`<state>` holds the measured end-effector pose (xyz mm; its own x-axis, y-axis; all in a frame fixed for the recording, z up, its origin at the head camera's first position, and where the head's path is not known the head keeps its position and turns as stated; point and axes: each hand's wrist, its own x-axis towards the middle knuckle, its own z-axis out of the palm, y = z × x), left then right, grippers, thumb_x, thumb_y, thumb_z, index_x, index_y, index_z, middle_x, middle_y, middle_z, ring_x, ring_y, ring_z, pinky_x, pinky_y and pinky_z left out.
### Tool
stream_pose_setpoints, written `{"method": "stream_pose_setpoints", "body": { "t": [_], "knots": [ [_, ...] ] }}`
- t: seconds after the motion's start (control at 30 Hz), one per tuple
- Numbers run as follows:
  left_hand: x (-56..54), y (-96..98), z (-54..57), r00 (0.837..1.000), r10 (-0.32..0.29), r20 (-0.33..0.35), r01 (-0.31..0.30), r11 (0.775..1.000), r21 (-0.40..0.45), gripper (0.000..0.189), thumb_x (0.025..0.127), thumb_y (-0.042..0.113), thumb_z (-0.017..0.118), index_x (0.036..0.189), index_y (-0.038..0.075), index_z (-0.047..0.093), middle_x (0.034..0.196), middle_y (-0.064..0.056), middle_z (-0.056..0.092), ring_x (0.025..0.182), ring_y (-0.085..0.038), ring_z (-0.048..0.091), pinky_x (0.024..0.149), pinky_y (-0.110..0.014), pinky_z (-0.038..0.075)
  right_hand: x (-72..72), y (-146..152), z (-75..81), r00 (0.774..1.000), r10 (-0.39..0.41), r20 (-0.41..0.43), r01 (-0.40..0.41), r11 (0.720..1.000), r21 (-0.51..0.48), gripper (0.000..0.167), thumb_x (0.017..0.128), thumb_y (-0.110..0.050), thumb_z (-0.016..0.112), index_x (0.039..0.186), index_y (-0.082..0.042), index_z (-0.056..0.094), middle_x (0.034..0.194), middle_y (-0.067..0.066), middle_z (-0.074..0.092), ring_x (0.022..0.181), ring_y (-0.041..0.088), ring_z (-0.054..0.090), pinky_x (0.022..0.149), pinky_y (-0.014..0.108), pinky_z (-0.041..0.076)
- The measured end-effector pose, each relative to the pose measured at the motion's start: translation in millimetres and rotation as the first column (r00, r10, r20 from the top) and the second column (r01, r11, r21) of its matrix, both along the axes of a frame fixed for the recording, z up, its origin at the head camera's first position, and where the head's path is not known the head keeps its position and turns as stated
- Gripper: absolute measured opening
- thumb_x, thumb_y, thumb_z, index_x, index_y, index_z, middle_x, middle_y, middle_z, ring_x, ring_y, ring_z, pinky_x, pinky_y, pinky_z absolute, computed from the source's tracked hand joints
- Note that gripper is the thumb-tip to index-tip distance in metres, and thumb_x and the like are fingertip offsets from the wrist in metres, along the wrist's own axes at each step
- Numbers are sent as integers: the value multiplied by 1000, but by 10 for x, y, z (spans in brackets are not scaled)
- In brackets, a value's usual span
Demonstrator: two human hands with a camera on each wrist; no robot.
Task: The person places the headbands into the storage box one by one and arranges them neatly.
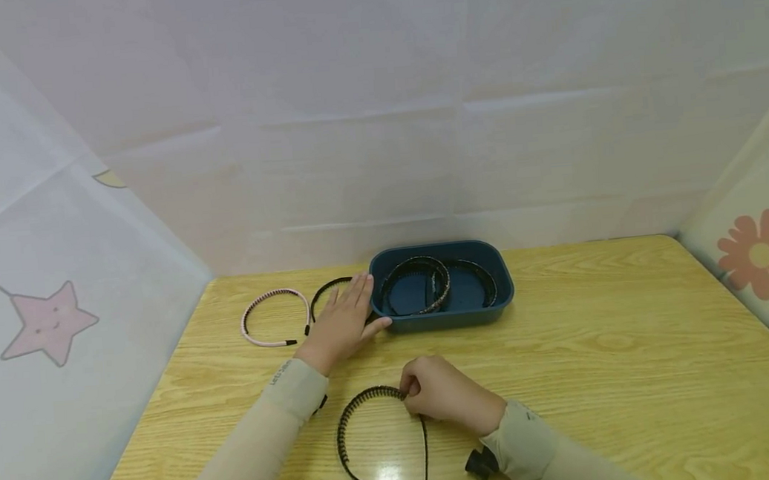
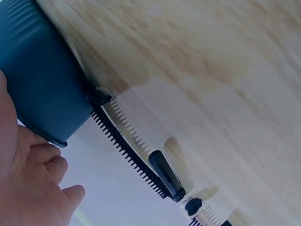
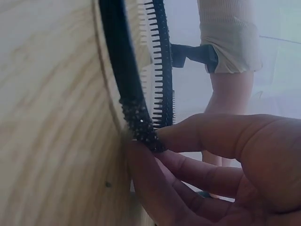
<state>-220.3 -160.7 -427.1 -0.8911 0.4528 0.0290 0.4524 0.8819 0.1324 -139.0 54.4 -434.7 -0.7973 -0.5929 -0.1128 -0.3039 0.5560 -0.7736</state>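
My right hand point(image 1: 450, 394) pinches a black toothed headband point(image 1: 341, 444) on its side nearest the bin, between thumb and fingers. In the right wrist view, sparkly beads point(image 3: 138, 117) cover the band where the fingertips meet. Its two ends point toward the table's front. My left hand point(image 1: 341, 326) lies with straight fingers against the left end of a dark blue bin point(image 1: 450, 323), the thumb at its front corner. Inside the bin are black sparkly headbands point(image 1: 443, 288). Partly hidden behind the left hand is a thin black headband point(image 1: 317, 291), its teeth showing in the left wrist view.
A pink headband point(image 1: 274, 292) with dark tips lies on the wooden table point(image 1: 607, 358) at the far left. Pale patterned cloth point(image 1: 365, 159) hangs behind and at both sides of the table. A black strap mount point(image 1: 482, 464) hangs at the right wrist.
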Motion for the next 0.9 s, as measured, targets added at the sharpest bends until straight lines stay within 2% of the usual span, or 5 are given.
{"method": "stream_pose_setpoints", "body": {
  "t": [0.2, 0.33, 0.63, 0.9],
  "knots": [
    [-18, 8, -7, 1000, -3, -8, 3, 1000, 3, 89, 103, 60, 43, 163, 2, 10, 169, -16, 11, 156, -29, 9, 125, -57, 11, -55, 85, 52, 1000, 12, 17, -12, 999, -35, 13, 84, 6, 72, 93, -2, 75, 77, -2, 67, 63, 9, 61, 58, 25, 53],
    [-25, 14, -10, 1000, -2, -13, 2, 1000, 5, 90, 103, 60, 43, 163, 2, 10, 169, -16, 12, 156, -29, 9, 124, -57, 12, -94, 155, 107, 997, -5, 79, 11, 997, -73, 10, 85, 4, 73, 93, -1, 75, 76, 0, 70, 62, 12, 65, 57, 26, 55],
    [-15, 10, -6, 1000, 6, 1, -6, 1000, 6, 90, 103, 61, 43, 163, 2, 10, 169, -15, 10, 156, -28, 8, 125, -57, 11, -217, 346, 156, 969, -40, 244, 89, 978, -190, 12, 88, 0, 73, 99, 5, 75, 83, 16, 75, 62, 21, 70, 60, 36, 63],
    [-18, -9, -29, 1000, 10, 5, -10, 1000, 0, 89, 103, 61, 40, 163, 2, 10, 169, -15, 9, 156, -28, 7, 125, -57, 12, -297, 516, 237, 956, -50, 290, 126, 961, -248, 18, 90, -3, 74, 105, 7, 74, 90, 21, 74, 66, 24, 71, 65, 45, 64]
  ]
}}
